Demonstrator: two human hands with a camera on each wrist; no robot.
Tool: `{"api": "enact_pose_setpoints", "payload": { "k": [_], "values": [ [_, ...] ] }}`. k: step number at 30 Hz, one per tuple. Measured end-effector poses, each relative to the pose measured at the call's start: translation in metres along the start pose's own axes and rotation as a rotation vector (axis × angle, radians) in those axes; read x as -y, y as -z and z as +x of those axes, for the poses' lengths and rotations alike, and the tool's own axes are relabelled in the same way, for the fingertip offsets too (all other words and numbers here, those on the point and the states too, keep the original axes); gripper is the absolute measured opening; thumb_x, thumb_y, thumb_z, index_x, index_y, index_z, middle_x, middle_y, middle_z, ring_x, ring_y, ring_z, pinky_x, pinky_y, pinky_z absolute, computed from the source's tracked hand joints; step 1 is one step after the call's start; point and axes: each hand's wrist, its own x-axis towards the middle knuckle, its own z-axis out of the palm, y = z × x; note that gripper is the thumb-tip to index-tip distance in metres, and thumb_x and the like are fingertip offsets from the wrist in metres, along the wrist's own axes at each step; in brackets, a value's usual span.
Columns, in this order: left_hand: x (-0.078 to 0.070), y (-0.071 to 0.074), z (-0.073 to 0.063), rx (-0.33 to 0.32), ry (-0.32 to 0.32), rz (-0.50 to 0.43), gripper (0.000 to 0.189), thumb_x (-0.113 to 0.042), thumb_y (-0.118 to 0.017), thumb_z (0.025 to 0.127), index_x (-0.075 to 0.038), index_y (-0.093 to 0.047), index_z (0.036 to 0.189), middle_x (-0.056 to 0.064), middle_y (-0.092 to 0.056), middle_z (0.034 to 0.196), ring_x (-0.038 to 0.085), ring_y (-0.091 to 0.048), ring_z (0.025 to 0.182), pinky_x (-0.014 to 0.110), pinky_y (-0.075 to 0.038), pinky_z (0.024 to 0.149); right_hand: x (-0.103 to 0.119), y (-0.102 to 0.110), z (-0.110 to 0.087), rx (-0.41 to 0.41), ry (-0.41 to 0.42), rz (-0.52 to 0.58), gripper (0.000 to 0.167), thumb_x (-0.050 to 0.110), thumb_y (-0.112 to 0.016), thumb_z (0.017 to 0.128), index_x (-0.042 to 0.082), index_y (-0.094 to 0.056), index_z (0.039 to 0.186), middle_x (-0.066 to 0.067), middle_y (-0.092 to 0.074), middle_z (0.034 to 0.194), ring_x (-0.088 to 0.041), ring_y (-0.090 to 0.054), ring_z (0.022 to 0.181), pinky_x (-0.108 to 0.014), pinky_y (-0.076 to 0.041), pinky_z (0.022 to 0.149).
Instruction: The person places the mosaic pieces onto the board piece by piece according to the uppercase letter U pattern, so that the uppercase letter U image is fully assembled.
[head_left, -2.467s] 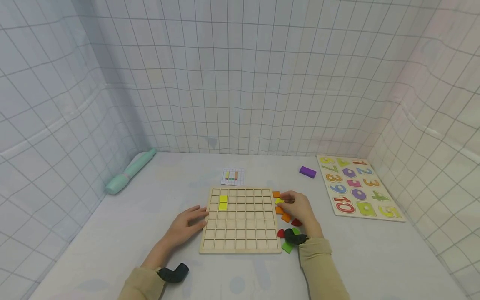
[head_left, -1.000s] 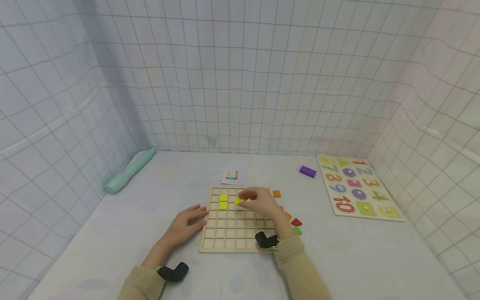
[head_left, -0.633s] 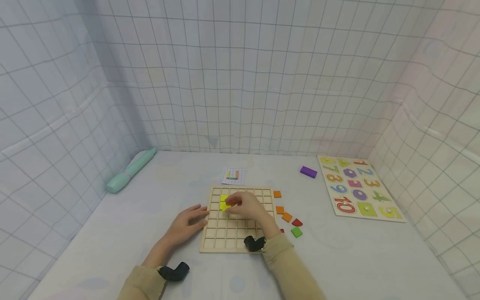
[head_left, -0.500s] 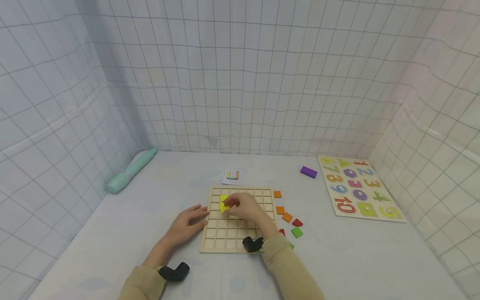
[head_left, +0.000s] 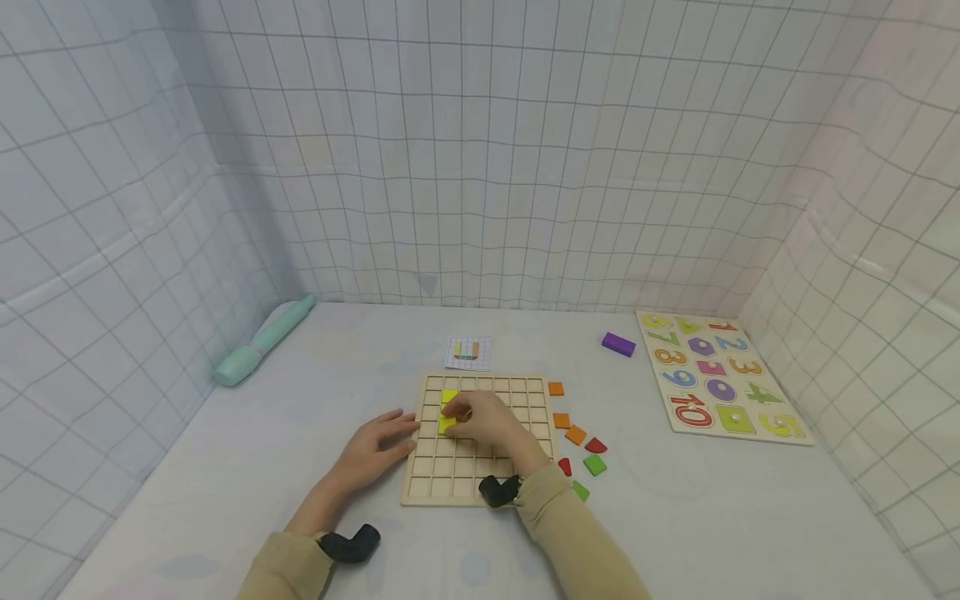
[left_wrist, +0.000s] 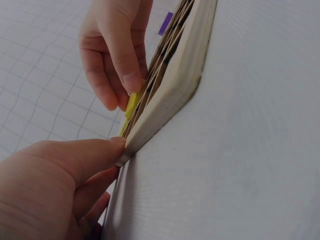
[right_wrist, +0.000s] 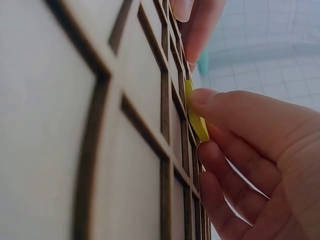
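My right hand [head_left: 491, 421] pinches a yellow square tile [right_wrist: 196, 117] between thumb and fingers over the left part of a wooden grid board [head_left: 444, 467]. In the right wrist view the tile sits slightly tilted against the grid ridges. Another yellow tile [head_left: 450, 396] lies in a cell just beyond it; the fingers hide part of the column. My left hand [head_left: 371, 452] rests by the board's left edge, fingers loosely extended, and in the left wrist view its thumb [left_wrist: 100, 152] touches the board's rim.
Right of the board lie orange tiles [head_left: 575, 434], red pieces [head_left: 596, 446] and green tiles [head_left: 595, 464]. Behind it is a pattern card [head_left: 468, 353]. A purple block [head_left: 618, 344], a number puzzle [head_left: 723, 379] and a mint-green baton-like object [head_left: 262, 340] lie farther out.
My right hand has picked up a yellow tile from right of the board and carried it left to the yellow column, then slightly nearer me. The left hand stays in place.
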Motion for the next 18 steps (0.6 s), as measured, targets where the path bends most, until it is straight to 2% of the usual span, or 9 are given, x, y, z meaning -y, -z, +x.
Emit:
{"api": "enact_pose_setpoints", "payload": {
  "k": [8,12,18],
  "values": [
    [-0.0001,-0.0007,-0.0001,0.004,0.011,-0.001,0.035,-0.023,-0.066,0.089,-0.008,-0.065,0.12,0.008,-0.054,0.134,0.035,-0.034,0.133,0.057,-0.028,0.106,0.0005,-0.001,-0.0018,-0.008,0.027,0.011,0.024,0.02,-0.077,0.079,0.016,-0.07,0.101,0.008,-0.064,0.097,-0.008,-0.057,0.088,-0.025,-0.049,0.079],
    [-0.0003,-0.0005,-0.0001,0.006,0.004,0.002,0.035,-0.024,-0.066,0.089,-0.008,-0.065,0.12,0.008,-0.054,0.134,0.035,-0.034,0.133,0.057,-0.028,0.106,-0.0012,-0.0024,-0.0011,-0.005,0.015,0.015,0.024,0.02,-0.077,0.079,0.017,-0.069,0.102,0.01,-0.063,0.096,-0.007,-0.056,0.086,-0.024,-0.049,0.078],
    [-0.0006,-0.0002,-0.0001,0.004,0.0,0.007,0.035,-0.025,-0.065,0.089,-0.007,-0.065,0.12,0.008,-0.054,0.134,0.036,-0.035,0.132,0.057,-0.028,0.106,-0.0009,0.0009,-0.0014,0.041,0.014,0.044,0.029,0.017,-0.077,0.078,0.015,-0.068,0.105,0.01,-0.063,0.099,-0.007,-0.057,0.09,-0.024,-0.048,0.083]
  ]
}}
